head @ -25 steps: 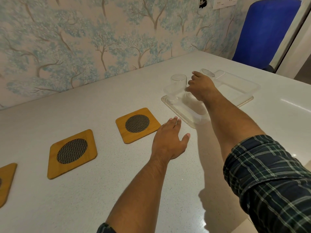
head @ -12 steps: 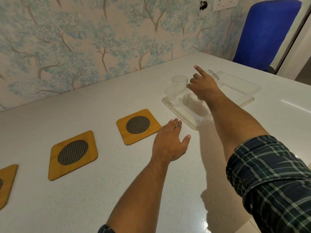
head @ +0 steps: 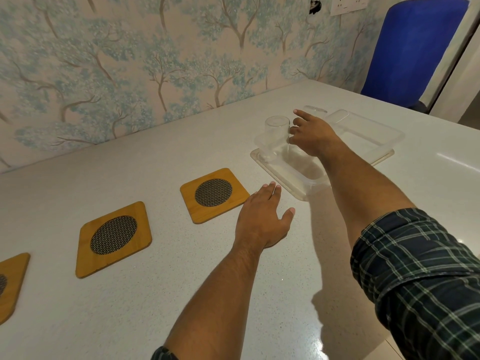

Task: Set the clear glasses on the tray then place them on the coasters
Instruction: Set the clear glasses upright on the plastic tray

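Note:
A clear plastic tray (head: 368, 137) lies on the white table at the right. One clear glass (head: 277, 131) stands in the tray's left end. The rim of a second clear glass (head: 315, 109) shows just behind my right hand (head: 313, 136). That hand hovers over the tray with fingers spread, its fingertips next to the first glass, holding nothing. My left hand (head: 262, 219) rests flat on the table, fingers apart, beside the nearest bamboo coaster (head: 214, 194). A second coaster (head: 114, 239) and part of a third coaster (head: 11, 281) lie further left.
A wallpapered wall runs along the table's far edge. A blue chair (head: 413, 48) stands beyond the table's far right corner. The table's near edge is at the bottom right.
My right hand let go near the glass in the tray, opened and lifted with the index finger stretched toward the glass behind it. My left hand stayed in place.

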`<control>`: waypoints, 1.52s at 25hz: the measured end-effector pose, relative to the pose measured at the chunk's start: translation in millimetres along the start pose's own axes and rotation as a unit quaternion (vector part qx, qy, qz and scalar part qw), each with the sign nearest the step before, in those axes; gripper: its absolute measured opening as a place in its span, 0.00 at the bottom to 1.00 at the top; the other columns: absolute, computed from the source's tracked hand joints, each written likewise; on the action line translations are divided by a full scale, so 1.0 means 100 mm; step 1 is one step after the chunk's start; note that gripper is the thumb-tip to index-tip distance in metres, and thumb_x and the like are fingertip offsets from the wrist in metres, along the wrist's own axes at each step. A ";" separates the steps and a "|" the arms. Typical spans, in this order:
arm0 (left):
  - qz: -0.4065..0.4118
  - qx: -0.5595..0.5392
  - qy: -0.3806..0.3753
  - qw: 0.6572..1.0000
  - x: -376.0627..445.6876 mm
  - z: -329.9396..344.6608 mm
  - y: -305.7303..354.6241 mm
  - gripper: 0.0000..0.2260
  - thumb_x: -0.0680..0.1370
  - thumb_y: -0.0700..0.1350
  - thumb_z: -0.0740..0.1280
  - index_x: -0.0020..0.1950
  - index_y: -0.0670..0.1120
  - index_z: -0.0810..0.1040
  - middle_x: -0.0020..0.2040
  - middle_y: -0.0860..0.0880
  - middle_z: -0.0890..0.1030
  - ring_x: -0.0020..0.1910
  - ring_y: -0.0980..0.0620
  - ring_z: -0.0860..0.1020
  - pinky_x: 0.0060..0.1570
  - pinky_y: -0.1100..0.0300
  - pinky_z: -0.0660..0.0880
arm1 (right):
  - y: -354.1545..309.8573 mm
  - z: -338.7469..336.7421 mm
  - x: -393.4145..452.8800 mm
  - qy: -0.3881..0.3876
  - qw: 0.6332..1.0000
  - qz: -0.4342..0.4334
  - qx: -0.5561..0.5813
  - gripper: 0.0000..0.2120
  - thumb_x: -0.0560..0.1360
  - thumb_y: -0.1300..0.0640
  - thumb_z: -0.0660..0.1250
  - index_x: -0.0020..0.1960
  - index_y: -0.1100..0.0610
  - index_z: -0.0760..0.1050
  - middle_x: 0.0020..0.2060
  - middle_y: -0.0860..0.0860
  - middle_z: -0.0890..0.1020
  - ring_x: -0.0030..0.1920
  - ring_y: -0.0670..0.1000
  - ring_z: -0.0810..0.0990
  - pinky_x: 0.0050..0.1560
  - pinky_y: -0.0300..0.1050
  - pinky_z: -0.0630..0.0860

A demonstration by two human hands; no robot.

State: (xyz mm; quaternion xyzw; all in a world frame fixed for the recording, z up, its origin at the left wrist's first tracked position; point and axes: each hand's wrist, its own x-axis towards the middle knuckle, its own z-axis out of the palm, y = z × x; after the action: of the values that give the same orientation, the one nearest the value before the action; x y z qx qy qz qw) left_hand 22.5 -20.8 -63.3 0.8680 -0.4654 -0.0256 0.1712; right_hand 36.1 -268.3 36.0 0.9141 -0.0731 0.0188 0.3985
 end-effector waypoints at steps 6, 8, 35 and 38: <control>-0.004 0.001 -0.002 1.000 0.00 0.00 -0.01 0.34 0.82 0.64 0.52 0.85 0.48 0.54 0.85 0.50 0.54 0.83 0.51 0.51 0.80 0.52 0.48 | -0.07 0.08 0.00 -0.002 1.000 -0.021 -0.007 0.19 0.79 0.53 0.69 0.69 0.44 0.77 0.68 0.44 0.78 0.76 0.53 0.67 0.78 0.50 0.39; -0.006 0.004 -0.003 1.000 0.00 0.00 0.00 0.35 0.81 0.64 0.51 0.85 0.48 0.54 0.85 0.50 0.54 0.83 0.51 0.51 0.80 0.51 0.49 | -0.08 0.09 -0.02 -0.003 1.000 -0.017 -0.006 0.20 0.78 0.55 0.71 0.70 0.47 0.77 0.69 0.45 0.78 0.77 0.52 0.65 0.75 0.49 0.35; 0.006 -0.017 0.006 1.000 -0.09 0.10 -0.01 0.35 0.82 0.63 0.53 0.84 0.47 0.55 0.85 0.49 0.54 0.83 0.52 0.52 0.80 0.53 0.48 | 0.20 0.19 -0.31 0.157 0.853 0.333 0.370 0.24 0.78 0.64 0.62 0.73 0.58 0.72 0.67 0.58 0.77 0.61 0.62 0.77 0.60 0.59 0.74; 0.015 -0.022 0.010 1.000 -0.12 0.10 0.06 0.34 0.83 0.62 0.54 0.84 0.47 0.55 0.85 0.49 0.54 0.83 0.52 0.52 0.79 0.55 0.47 | 0.37 0.27 -0.41 -0.028 0.868 0.332 0.367 0.31 0.79 0.63 0.64 0.81 0.54 0.61 0.78 0.56 0.65 0.74 0.61 0.67 0.70 0.60 0.67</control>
State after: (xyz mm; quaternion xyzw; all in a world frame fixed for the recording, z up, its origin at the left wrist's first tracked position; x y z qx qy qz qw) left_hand 8.8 -16.9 -72.4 0.8571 -0.4762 -0.0247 0.1951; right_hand -10.1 -307.6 40.9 0.9162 -0.3715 0.1505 0.0022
